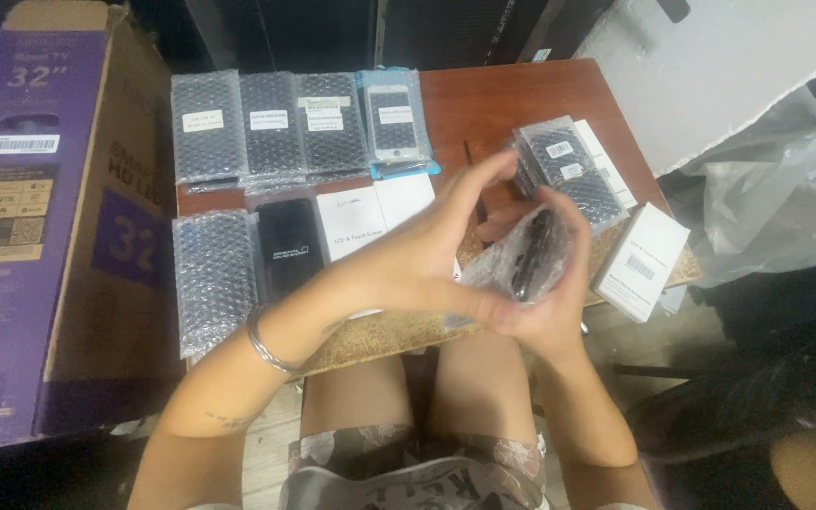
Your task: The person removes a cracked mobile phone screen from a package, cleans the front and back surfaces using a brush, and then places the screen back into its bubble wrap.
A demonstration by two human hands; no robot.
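A dark screen part in a bubble bag (528, 257) is being held up over the front edge of the table (521, 99), between both hands. The right hand (559, 283) is wrapping its fingers (578, 231) around the bag from below. The left hand (417, 260) is touching it too, with its fingers (484, 175) spread and stretched out over the top. More bubble bags (271, 123) are lying in rows on the table. A white box (642, 262) is sitting just to the right. A big purple box (40, 208) is standing on the left.
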